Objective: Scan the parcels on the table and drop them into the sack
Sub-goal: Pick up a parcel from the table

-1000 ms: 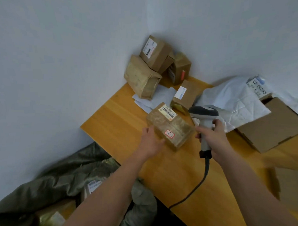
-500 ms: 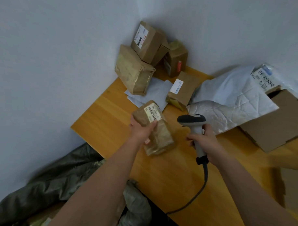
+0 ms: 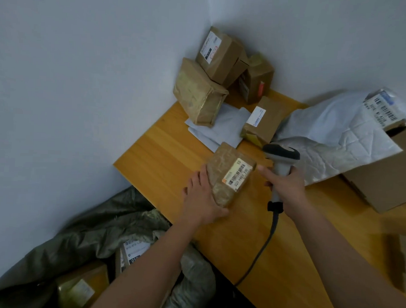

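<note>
The left hand (image 3: 201, 200) now holds the small brown parcel (image 3: 229, 175) tilted up off the tabletop (image 3: 156, 152), fingers wrapped round its near end. A second ago this parcel lay flat with the hand only reaching for it; half a second ago it was lifted with its barcode label (image 3: 238, 174) turned away towards the left. Now the label faces up and towards the scanner (image 3: 281, 161), which the right hand (image 3: 286, 184) grips by the handle, its head just beside the parcel's far corner and pointing over the label. So the parcel looks presented for scanning, though whether the scan has registered cannot be told from here.

The sack (image 3: 91, 239) lies open below the tabletop's near-left edge, with a few parcels already inside, directly under the left forearm. Once the scan is taken, the drop should be a short move down and left. More parcels wait in the far corner (image 3: 213, 80).
</note>
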Motion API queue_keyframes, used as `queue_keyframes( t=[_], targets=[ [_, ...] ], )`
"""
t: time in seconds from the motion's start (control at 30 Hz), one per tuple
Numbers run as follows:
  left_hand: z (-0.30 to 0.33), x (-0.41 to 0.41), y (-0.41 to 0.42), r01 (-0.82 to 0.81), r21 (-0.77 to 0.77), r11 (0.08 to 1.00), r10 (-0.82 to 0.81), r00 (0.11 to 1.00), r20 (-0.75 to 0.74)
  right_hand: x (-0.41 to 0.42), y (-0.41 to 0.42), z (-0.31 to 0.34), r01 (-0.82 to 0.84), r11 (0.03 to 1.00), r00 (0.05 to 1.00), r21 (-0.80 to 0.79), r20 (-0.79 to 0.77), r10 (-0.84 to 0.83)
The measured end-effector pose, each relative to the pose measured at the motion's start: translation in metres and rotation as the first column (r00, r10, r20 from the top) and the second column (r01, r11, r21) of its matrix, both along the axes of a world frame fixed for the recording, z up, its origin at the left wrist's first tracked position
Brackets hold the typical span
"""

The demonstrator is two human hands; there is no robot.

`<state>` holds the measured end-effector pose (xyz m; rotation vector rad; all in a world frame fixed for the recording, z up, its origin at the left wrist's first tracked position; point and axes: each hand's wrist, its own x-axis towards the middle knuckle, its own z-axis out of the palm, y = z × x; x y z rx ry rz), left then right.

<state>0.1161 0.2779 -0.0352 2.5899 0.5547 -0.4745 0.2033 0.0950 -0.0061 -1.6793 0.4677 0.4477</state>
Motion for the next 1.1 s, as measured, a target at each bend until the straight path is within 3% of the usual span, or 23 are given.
queue_keyframes(
  t=[0.13, 0.23, 0.3, 0.37, 0.4, 0.47, 0.53, 0.63, 0.73, 0.87, 0.93, 1.1],
  targets=[
    [0.02, -0.013, 0.028, 0.244, -0.009, 0.97, -0.238, 0.953, 0.187, -0.005, 0.002, 0.012, -0.122, 0.982, 0.991, 0.142, -0.043, 0.129],
    [0.036, -0.018, 0.05, 0.326, 0.066, 0.943, -0.333, 0.916, 0.225, -0.012, 0.01, 0.021, -0.232, 0.964, 0.971, 0.132, -0.023, 0.237],
    [0.047, -0.023, 0.057, 0.231, 0.042, 0.972, -0.234, 0.941, 0.247, -0.017, 0.016, 0.03, -0.202, 0.969, 0.979, 0.141, 0.017, 0.202],
    [0.06, -0.028, 0.06, -0.101, -0.138, 0.985, 0.137, 0.948, 0.287, -0.021, 0.022, 0.041, -0.125, 0.978, 0.992, 0.167, 0.041, 0.12],
    [0.068, -0.03, 0.062, -0.285, -0.294, 0.912, 0.361, 0.898, 0.251, -0.023, 0.024, 0.048, -0.091, 0.979, 0.995, 0.182, 0.046, 0.084],
    [0.078, -0.035, 0.073, -0.484, -0.613, 0.625, 0.622, 0.783, 0.016, -0.028, 0.027, 0.059, -0.053, 0.975, 0.998, 0.215, 0.046, 0.044],
    [0.084, -0.046, 0.083, -0.501, -0.79, 0.354, 0.6, 0.77, -0.219, -0.035, 0.029, 0.071, -0.036, 0.965, 0.999, 0.258, 0.033, 0.028],
    [0.097, -0.062, 0.088, -0.421, -0.884, 0.204, 0.541, 0.801, -0.257, -0.05, 0.031, 0.086, -0.016, 0.954, 0.999, 0.301, 0.039, 0.005],
    [0.114, -0.074, 0.09, -0.357, -0.917, 0.176, 0.537, 0.816, -0.215, -0.064, 0.032, 0.102, -0.05, 0.957, 0.998, 0.286, 0.052, 0.036],
    [0.134, -0.083, 0.102, -0.356, -0.894, 0.27, 0.569, 0.809, -0.15, -0.079, 0.031, 0.127, -0.16, 0.983, 0.986, 0.087, 0.05, 0.157],
    [0.144, -0.084, 0.108, -0.376, -0.877, 0.3, 0.616, 0.778, -0.122, -0.086, 0.029, 0.145, -0.194, 0.981, 0.98, 0.025, 0.06, 0.192],
    [0.165, -0.084, 0.119, -0.418, -0.874, 0.247, 0.746, 0.658, -0.104, -0.104, 0.025, 0.2, -0.34, 0.94, 0.929, -0.019, 0.148, 0.339]
  ],
)
